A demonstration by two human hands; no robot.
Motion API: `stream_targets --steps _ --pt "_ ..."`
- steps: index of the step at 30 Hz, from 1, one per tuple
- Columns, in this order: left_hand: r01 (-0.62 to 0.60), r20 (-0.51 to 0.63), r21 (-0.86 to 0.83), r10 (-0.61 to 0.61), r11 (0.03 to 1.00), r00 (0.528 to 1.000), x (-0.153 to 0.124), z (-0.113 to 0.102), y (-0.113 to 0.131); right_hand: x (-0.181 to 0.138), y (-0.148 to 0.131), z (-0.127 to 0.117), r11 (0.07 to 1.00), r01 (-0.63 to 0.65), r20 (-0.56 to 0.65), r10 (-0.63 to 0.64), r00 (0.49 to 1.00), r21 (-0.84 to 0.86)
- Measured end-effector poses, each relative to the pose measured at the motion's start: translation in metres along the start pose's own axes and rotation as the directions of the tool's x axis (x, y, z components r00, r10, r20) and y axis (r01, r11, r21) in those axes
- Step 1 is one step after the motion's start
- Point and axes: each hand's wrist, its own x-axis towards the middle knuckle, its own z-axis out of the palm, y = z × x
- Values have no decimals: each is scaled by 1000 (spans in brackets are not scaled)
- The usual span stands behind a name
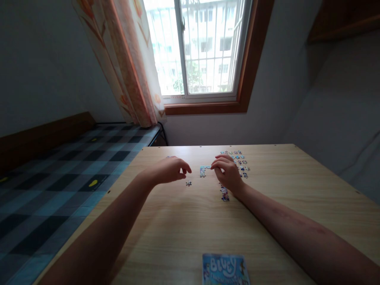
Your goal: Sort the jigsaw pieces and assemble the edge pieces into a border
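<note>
A small joined corner of jigsaw puzzle lies on the table between my hands, an L shape of light blue and mixed colours. My right hand is over its right end, fingers bent and closed down on a puzzle piece at the edge, mostly covered by the fingertips. To the left, my left hand hovers with curled fingers and a gap between thumb and forefinger; nothing shows in it. Just below its fingertips lies a loose puzzle piece. More puzzle pieces lie under and below my right wrist.
Several rows of loose pieces spread behind and right of my right hand. A blue Bluey box lies at the near edge of the wooden table. A bed with a checked cover adjoins on the left; a window is ahead.
</note>
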Motion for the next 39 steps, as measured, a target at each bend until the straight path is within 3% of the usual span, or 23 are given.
stream_targets --steps 6,13,17,20,22,25,28,32,34,39 --pt "-7 117 90 -4 996 993 9 29 1 0 1 -1 1000 5 -10 -5 1000 2" --pt "69 193 154 -98 986 976 11 27 11 0 2 -2 1000 20 -5 -20 1000 4" --pt "123 236 103 -144 987 961 9 25 9 0 1 -2 1000 27 -12 -26 1000 8" --pt "146 232 -72 -126 987 965 12 27 6 0 0 -3 1000 27 -11 -27 1000 4" --pt "175 206 -299 -115 938 972 16 29 5 1 -1 -3 1000 31 -5 -31 1000 -3" --pt "255 143 -602 -212 757 967 24 36 6 1 -2 -4 999 47 3 -47 999 -11" --pt "289 78 -738 -347 611 934 31 43 10 1 -3 -4 997 75 16 -75 997 -18" --pt "308 91 -845 -450 437 888 34 51 15 1 -4 -3 990 140 67 -138 988 -27" --pt "300 95 -863 -454 406 886 34 53 16 1 -5 -2 985 170 97 -166 981 -31" --pt "290 87 -852 -428 437 900 33 52 18 0 -3 0 977 208 147 -198 969 -54"
